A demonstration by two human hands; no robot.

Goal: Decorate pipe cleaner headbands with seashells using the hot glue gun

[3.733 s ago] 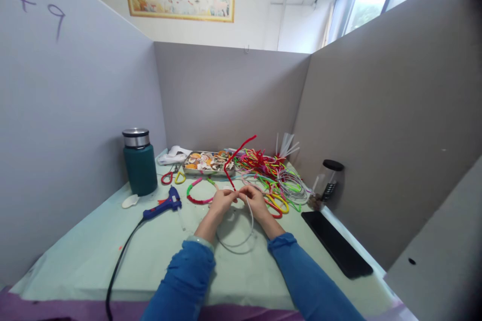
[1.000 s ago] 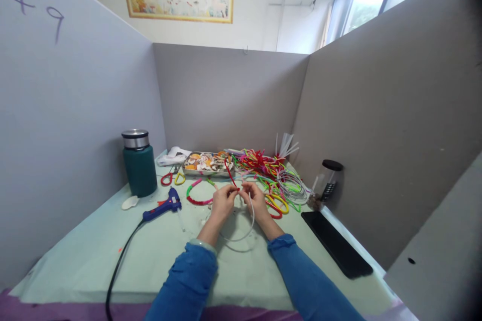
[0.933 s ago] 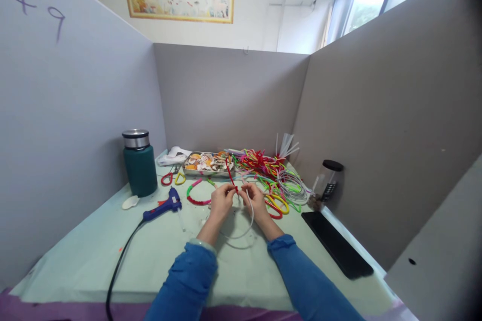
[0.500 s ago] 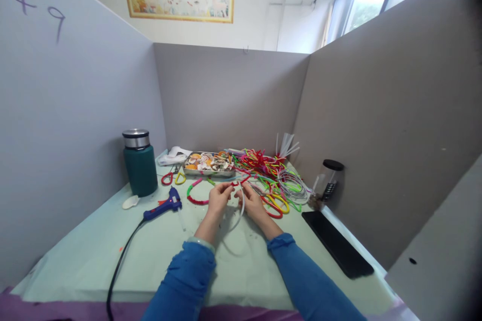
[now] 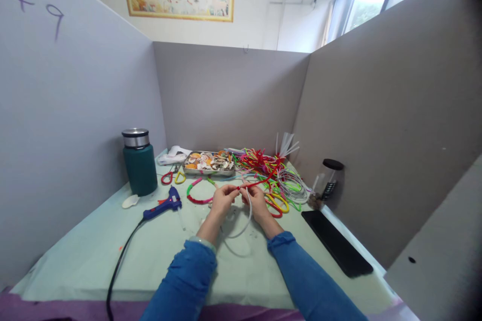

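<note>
Close together over the middle of the table, my left hand (image 5: 223, 201) and my right hand (image 5: 258, 203) pinch a red pipe cleaner (image 5: 266, 180) between their fingertips. Its free end sticks out up and to the right. A pale, thin cord or tube (image 5: 249, 212) is also at the fingertips and curves down in a loop below my hands. Just left of my left hand lies a curved band wrapped in pink, green and red (image 5: 190, 195). Scissors with red and yellow handles (image 5: 280, 204) lie right of my right hand. My fingers partly hide the join of pipe cleaner and cord.
A blue glue gun (image 5: 163, 205), white spoon (image 5: 130, 201) and green flask (image 5: 140, 168) stand or lie left. Behind are a metal tray of shells (image 5: 209, 171), a pipe cleaner pile (image 5: 259, 160) and coiled grey cord (image 5: 293, 186). Right are a jar (image 5: 327, 183) and black slab (image 5: 337, 243).
The red pipe cleaner now stretches out to the upper right, where before it was bent near the fingertips. My hands moved slightly right and lower; the pale loop shifted right.
</note>
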